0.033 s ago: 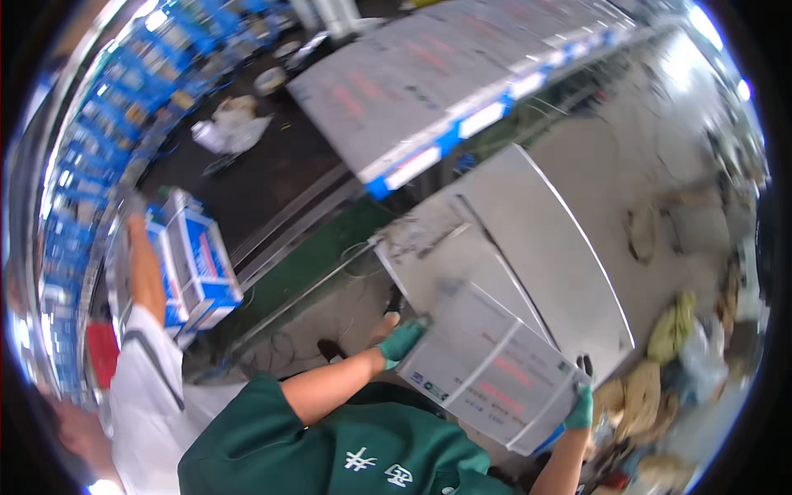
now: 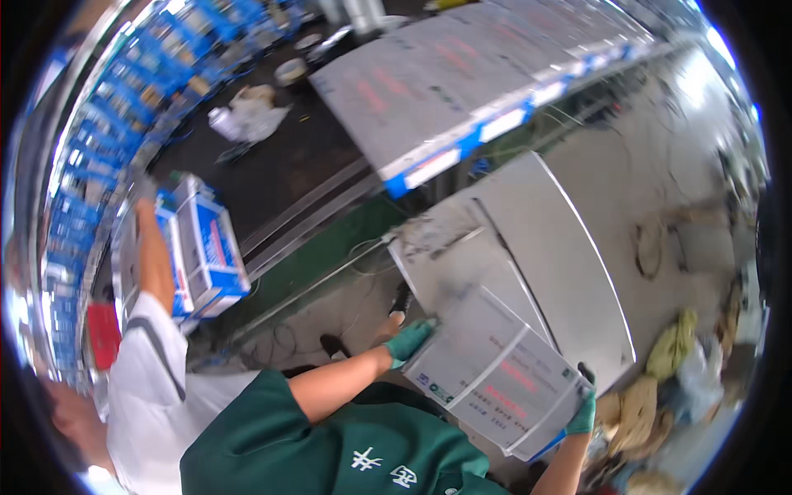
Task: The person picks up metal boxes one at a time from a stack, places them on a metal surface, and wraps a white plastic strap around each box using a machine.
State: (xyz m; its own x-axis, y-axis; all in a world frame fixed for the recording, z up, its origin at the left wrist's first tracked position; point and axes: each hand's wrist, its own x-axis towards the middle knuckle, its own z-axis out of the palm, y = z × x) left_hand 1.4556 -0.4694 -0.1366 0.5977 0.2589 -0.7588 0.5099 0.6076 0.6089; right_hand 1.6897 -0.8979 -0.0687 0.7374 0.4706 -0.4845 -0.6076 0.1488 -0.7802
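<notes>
A flat grey-white carton (image 2: 474, 355) with pale straps, red print and a blue side is between my hands, tilted in front of my body. My left hand (image 2: 408, 342), in a green glove with the forearm bare, grips its left edge. On its right end my right hand (image 2: 584, 411) is closed, gloved in green with dark fingertips. Part of each hand's fingers is hidden by the carton. Just beyond the carton, and partly behind it, is a pale sheet-topped table (image 2: 569, 264) with a dark slot across it.
Similar cartons stand in a row (image 2: 462, 78) at the far side. To the left, a co-worker's arm (image 2: 154, 260) reaches to blue-and-white cartons (image 2: 213, 247) beside a dark conveyor (image 2: 289, 173). Blue racks curve behind. Sacks and bags (image 2: 672, 346) lie at the right.
The surroundings have shifted slightly right and down in the picture. Both hands keep their hold on the carton, which has barely moved.
</notes>
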